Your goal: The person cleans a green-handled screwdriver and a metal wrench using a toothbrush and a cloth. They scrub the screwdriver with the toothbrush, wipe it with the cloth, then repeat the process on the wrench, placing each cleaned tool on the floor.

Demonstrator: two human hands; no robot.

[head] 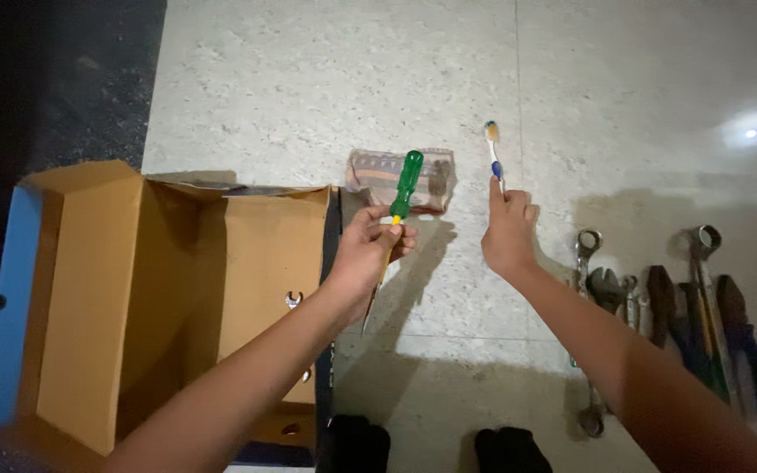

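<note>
My left hand grips a screwdriver with a green handle. It holds it by the yellow collar, with the metal shaft pointing down toward the floor. My right hand holds a white and blue toothbrush upright, bristles at the top. The two hands are raised side by side above the pale tiled floor, a short gap between them. A folded patterned cloth lies on the floor just behind the screwdriver.
An open cardboard box with a blue outer side stands at the left, a small wrench inside it. Several spanners and pliers lie in a row on the floor at the right. Dark floor lies beyond the box.
</note>
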